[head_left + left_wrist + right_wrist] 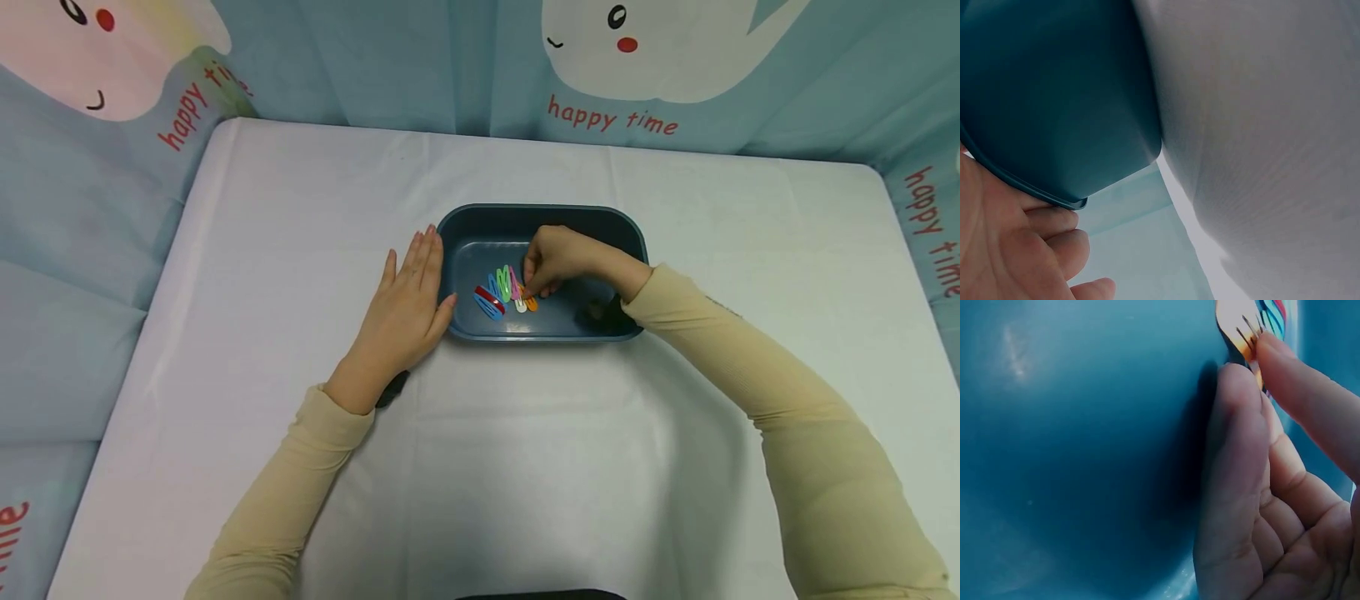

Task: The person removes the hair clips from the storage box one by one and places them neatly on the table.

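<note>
A dark blue rectangular tray (480,328) holds several snap hair clips (503,283) in blue, red, green, pink, white and orange, lying in an overlapping row left of its middle. My left hand (405,302) lies along the tray's left end, fingers straight, touching the rim; in the left wrist view its palm (1010,244) is beside the outer wall (1054,94). Reaching inside from the right, my right hand (561,257) pinches an orange hair clip (532,304) at the row's right end. In the right wrist view, thumb and fingertip partly cover that orange clip (1242,339).
The tray stands on a table with a white cloth (525,467). Behind and at the sides hangs a light blue printed curtain (420,67). A dark object (543,595) shows at the near edge of the head view.
</note>
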